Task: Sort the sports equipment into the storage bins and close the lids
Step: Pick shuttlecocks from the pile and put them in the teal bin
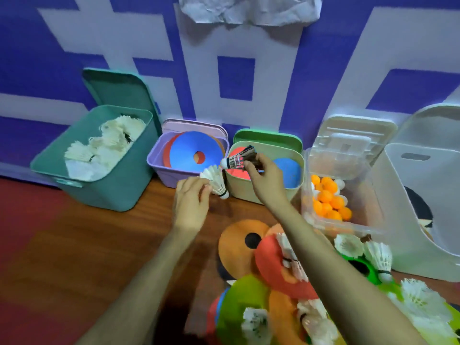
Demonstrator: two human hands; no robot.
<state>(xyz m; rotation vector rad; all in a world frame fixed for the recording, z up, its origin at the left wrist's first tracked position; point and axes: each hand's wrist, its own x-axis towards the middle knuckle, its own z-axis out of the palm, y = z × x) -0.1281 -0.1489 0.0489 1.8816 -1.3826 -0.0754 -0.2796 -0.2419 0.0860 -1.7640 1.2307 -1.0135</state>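
Observation:
My left hand (190, 204) pinches a white shuttlecock (214, 179) by its feathers, cork down, in front of the purple bin (159, 163). My right hand (262, 174) holds a dark-feathered shuttlecock (239, 158) over the light green bin (295, 192). The teal bin (99, 192) at the left holds several white shuttlecocks, its lid up. Flat disc cones lie in the purple and light green bins. A clear bin (363, 195) holds orange and white balls.
A pile of coloured disc cones (242, 241) and loose white shuttlecocks (378, 253) lies on the wooden floor at the bottom right. A tall white bin (418, 195) stands at the far right. All bins line a blue-and-white wall, lids raised.

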